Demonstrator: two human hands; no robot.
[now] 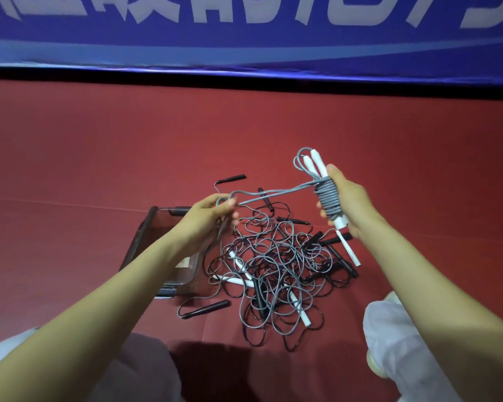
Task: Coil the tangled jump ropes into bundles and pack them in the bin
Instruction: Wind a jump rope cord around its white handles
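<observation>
Knees (389,329) flank the pile (279,262) mid-floor (99,155) beside the bin (141,239), right hand (349,204) gripping the bundle (327,198), left hand (209,211) pinching its tail (273,195), so I'd keep that taut and stack each wrap snug against the last, then tuck the end under before binning it.

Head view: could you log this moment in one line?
right hand grips grey white-handled rope bundle | left hand pinches its loop | tangled rope pile beside clear plastic bin

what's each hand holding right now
Left hand: closed, pinching the loose loop of the thin grey jump rope cord.
Right hand: closed, gripping the two white plastic handles wrapped in that cord.
</observation>
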